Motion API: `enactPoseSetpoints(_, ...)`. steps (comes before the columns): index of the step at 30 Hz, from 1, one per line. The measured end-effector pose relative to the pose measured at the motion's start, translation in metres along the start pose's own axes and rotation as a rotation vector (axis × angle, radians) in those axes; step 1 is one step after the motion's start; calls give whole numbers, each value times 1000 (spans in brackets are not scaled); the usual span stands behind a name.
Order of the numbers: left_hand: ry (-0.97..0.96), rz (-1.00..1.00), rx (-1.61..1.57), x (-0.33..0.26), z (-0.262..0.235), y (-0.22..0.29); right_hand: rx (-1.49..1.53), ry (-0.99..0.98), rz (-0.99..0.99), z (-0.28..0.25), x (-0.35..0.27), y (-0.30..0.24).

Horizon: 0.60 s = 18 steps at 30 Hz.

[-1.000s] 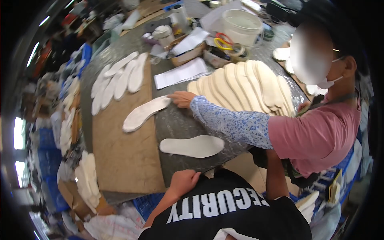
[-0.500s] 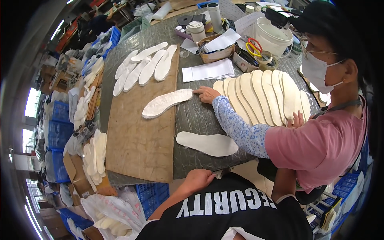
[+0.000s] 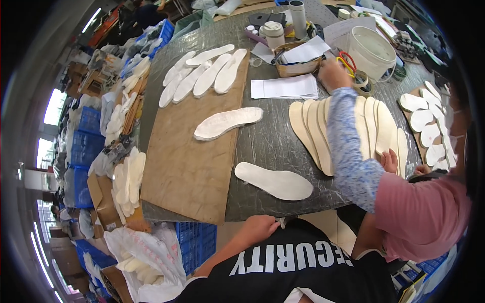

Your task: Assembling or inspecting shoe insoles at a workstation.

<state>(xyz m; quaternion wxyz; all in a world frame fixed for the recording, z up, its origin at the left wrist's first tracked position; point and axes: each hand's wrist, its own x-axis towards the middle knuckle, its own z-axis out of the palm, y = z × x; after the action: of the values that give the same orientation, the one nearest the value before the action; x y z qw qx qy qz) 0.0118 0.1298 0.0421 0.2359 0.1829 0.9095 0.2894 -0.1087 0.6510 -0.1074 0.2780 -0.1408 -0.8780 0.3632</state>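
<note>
My left hand rests at the near table edge with its fingers curled together. What they hold, if anything, is hidden. My right forearm passes behind a co-worker's pink sleeve. Beyond that sleeve, bare fingers touch a fan of cream insoles; I cannot tell for certain whose they are. A single white insole lies on the dark table nearest my left hand. Another white insole lies across the edge of a brown board. The co-worker's hand is beside red and yellow scissors.
Several white insoles lie on the far part of the board. Paper sheets, a white bucket, tape rolls and cups stand at the back. More insoles lie at right. Blue crates and a plastic bag sit at lower left.
The co-worker's hand has left the insole on the board and moved back and right to the scissors. My left hand stays at the table edge. The view has shifted.
</note>
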Motion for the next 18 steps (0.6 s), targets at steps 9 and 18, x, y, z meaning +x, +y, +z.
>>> enactPoseSetpoints(9,-106,-11,49,9,5,10,-675,173,-248,-33,61,-95)
enactPoseSetpoints(18,-113,-125,-705,64,-3,35,-7,620,-422,-48,95,-254)
